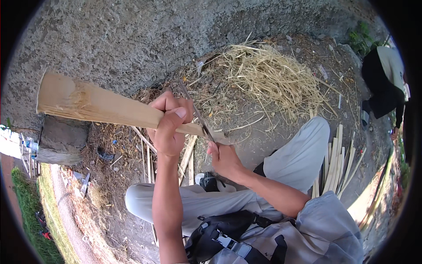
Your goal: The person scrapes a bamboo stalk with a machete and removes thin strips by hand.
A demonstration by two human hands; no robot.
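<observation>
My left forearm (168,198) rises nearly straight from the lower edge, the wrist in line with it; my left hand (169,125) is closed in a fist round a long, pale wooden piece (101,103), fingers curled over it and thumb lying along the near side. The piece slants across in front of me, its broad end out to my left, above a squared block (63,136) in the view, and its narrow end poking out past my fist toward the right; I cannot tell whether it touches the block.

My right forearm (268,189) comes in slantwise from the lower right, elbow bent; my right hand (225,159) is closed on the near end of a thin, dark knife (198,115), whose blade points up and away to the left, crossing the narrow end of the piece just beside my left fist.

My legs (299,149) are bent, knees spread, with a black bag (224,229) at my lap; loose strips (336,163) lie beside my right knee; a heap of pale shavings (272,79) lies ahead on the ground, near a rough wall (132,35).
</observation>
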